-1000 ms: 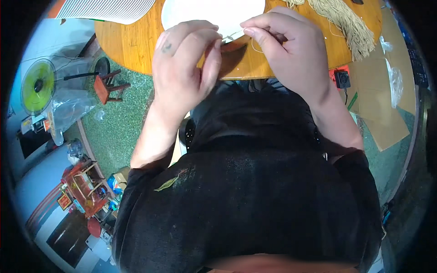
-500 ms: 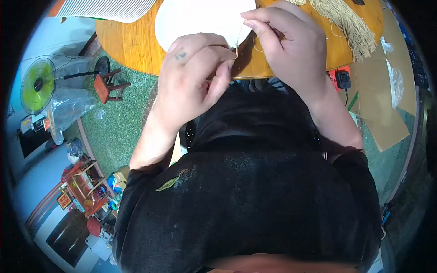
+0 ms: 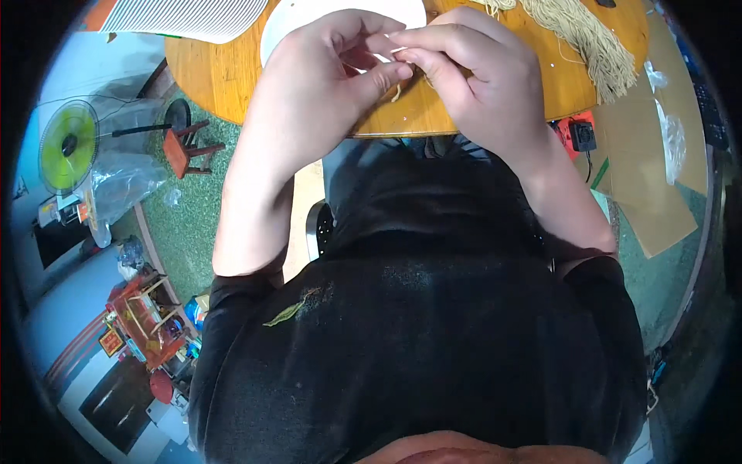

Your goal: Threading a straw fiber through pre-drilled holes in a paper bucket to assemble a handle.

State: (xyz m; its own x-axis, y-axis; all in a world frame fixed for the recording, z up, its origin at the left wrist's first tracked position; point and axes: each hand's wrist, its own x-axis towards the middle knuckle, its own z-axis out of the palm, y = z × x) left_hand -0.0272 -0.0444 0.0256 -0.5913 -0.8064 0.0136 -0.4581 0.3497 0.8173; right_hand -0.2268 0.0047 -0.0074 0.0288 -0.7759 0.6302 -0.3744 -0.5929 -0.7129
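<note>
My left hand (image 3: 313, 89) and my right hand (image 3: 495, 81) meet fingertip to fingertip above the near edge of a round wooden table (image 3: 209, 73). A thin beige cord (image 3: 396, 94) runs between them, its short end hanging below my left thumb. Both hands are closed in a pinch on this cord; the fingers hide most of it. Behind my left hand lies a white round plate or disc (image 3: 290, 19), partly covered by the fingers. To the far right of my right hand, a bundle of beige cords (image 3: 591, 46) spreads across the table.
A striped sheet (image 3: 185, 17) lies at the table's far left. Past the right edge are a red and black device (image 3: 578, 135) and flattened cardboard (image 3: 641, 170). On the floor at left stand a small wooden stool (image 3: 178, 153) and a green fan (image 3: 68, 147).
My left hand has swung up and turned, its fingers now against my right fingertips. My right hand has shifted slightly left and down. The stretched cord between them has shortened from view.
</note>
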